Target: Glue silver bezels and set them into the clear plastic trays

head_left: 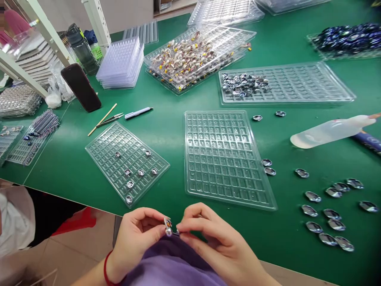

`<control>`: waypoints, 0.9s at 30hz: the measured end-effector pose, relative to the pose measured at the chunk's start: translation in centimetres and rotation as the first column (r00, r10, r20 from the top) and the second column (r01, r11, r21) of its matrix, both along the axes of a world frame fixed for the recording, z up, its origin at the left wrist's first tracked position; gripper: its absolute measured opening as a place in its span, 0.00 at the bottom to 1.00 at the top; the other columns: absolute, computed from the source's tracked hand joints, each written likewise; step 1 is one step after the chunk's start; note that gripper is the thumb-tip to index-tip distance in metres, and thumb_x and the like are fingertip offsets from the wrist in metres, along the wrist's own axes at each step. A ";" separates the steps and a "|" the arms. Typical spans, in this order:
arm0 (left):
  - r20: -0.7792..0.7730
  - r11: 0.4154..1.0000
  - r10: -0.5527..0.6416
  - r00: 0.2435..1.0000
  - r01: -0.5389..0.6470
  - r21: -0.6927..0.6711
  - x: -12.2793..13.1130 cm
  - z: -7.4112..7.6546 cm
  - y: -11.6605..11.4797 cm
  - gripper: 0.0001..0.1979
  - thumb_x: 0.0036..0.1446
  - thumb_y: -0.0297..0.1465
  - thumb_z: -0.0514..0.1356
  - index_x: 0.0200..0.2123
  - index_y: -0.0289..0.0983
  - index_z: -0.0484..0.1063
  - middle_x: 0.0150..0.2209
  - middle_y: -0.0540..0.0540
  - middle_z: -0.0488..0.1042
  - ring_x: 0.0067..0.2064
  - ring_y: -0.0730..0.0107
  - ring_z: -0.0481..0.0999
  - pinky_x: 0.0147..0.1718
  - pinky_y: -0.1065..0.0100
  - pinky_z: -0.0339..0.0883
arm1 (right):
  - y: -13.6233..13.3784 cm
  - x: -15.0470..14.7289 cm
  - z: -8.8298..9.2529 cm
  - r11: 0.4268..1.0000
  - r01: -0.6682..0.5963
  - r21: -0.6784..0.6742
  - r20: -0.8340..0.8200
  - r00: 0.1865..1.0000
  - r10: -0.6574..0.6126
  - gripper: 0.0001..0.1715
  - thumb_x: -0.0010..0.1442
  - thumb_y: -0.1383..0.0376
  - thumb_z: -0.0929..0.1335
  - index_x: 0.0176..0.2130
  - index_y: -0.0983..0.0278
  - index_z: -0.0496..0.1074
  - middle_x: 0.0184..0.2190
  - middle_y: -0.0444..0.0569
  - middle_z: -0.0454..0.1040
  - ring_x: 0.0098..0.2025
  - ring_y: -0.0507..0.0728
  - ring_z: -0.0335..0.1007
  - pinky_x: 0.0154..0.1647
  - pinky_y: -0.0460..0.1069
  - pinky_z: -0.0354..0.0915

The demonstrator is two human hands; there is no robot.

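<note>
Close to the table's front edge, my left hand (138, 234) pinches a small shiny metal part (168, 227) with a rounded silver end and an orange patch. Right beside it, my right hand (214, 238) is closed, thumb against fingertips, on a tiny piece that is mostly hidden. A clear compartment tray (131, 151) beyond my left hand carries several small silver pieces (130, 184). Ahead of my right hand lies a larger clear compartment tray (220, 159). Loose oval silver pieces (331, 214) are scattered over the green table to the right.
A translucent squeeze bottle (327, 131) lies at the right. Farther back are a tray with silver pieces (297, 85) and stacked trays of small wired parts (184, 59). Tweezers (110, 120), a pen (138, 113) and a phone (81, 87) are left; a person's dark-clothed leg (53, 214) is beside me.
</note>
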State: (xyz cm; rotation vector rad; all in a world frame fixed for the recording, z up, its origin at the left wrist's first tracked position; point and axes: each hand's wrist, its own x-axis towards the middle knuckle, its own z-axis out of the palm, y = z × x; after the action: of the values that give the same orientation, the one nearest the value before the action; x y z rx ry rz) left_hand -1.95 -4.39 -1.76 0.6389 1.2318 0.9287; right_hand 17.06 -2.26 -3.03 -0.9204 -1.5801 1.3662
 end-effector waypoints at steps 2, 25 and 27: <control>0.004 1.000 -0.014 1.000 0.014 0.001 0.2 0.2 0.0 0.07 0.46 0.27 0.70 0.31 0.35 0.79 0.32 0.45 0.82 0.33 0.72 0.80 0.36 0.74 0.74 | -0.5 -0.3 0.2 0.994 -0.005 -0.111 -0.078 0.997 -0.004 0.08 0.60 0.70 0.69 0.38 0.57 0.78 0.30 0.46 0.69 0.32 0.53 0.69 0.31 0.43 0.69; -0.468 0.858 0.028 0.883 0.219 0.465 1.1 1.5 -0.2 0.13 0.48 0.19 0.64 0.33 0.43 0.82 0.31 0.45 0.81 0.31 0.69 0.81 0.30 0.73 0.76 | -0.6 -1.2 0.1 0.930 0.112 -0.351 -0.208 0.959 -0.194 0.06 0.53 0.63 0.76 0.27 0.62 0.78 0.25 0.48 0.71 0.27 0.54 0.70 0.26 0.44 0.71; -0.467 0.863 0.015 0.884 0.224 0.453 1.1 1.6 -0.3 0.14 0.48 0.19 0.64 0.34 0.44 0.82 0.31 0.45 0.81 0.31 0.69 0.81 0.31 0.73 0.76 | -0.6 -1.1 0.0 0.927 0.098 -0.361 -0.205 0.962 -0.181 0.06 0.53 0.63 0.76 0.27 0.62 0.77 0.26 0.48 0.71 0.27 0.54 0.70 0.26 0.44 0.71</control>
State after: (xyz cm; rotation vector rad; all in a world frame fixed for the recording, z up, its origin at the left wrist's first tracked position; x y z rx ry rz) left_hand -0.82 -4.69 -0.13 1.3947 1.3538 1.0433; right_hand 15.94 -2.90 -3.01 -1.0152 -1.0902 1.6162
